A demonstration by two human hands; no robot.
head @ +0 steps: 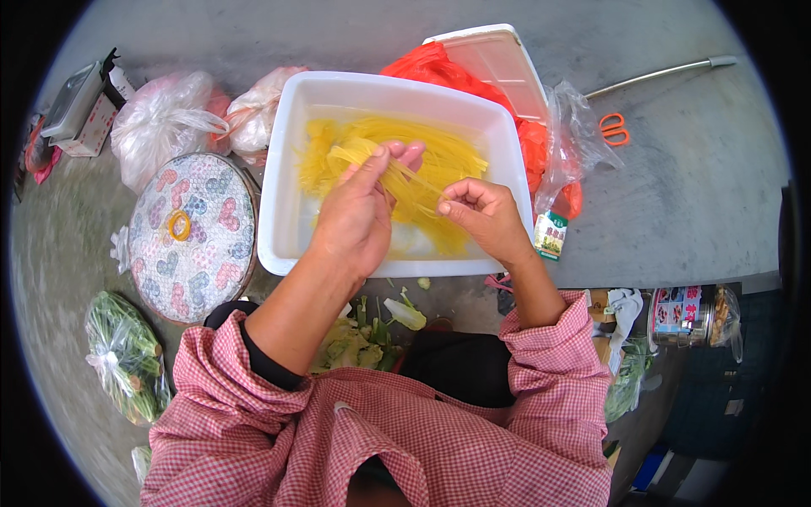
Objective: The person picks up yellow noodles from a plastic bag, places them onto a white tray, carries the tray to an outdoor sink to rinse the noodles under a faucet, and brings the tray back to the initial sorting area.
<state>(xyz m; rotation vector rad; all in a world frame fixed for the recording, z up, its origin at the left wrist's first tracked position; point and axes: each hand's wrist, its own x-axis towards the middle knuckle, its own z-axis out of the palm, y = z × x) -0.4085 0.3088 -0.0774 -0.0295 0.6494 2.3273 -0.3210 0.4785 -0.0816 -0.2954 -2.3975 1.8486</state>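
A white plastic tub (279,209) stands before me, holding water and a mass of long, flat yellow strands (443,142), perhaps noodles. My left hand (358,212) is over the tub, palm turned up, with a bundle of strands (355,152) between its thumb and fingers. Close by on the right, my right hand (485,209) pinches thin strands of the same bundle between thumb and fingertips. The strands stretch from one hand to the other. Other strands lie loose in the water below.
To the left is a round, heart-patterned stool top (168,272) with a yellow ring (179,225) on it. Knotted plastic bags (165,120), a bag of greens (123,361), orange-handled scissors (614,130), red plastic bags (437,66) and a small green-and-white packet (550,236) lie around the tub.
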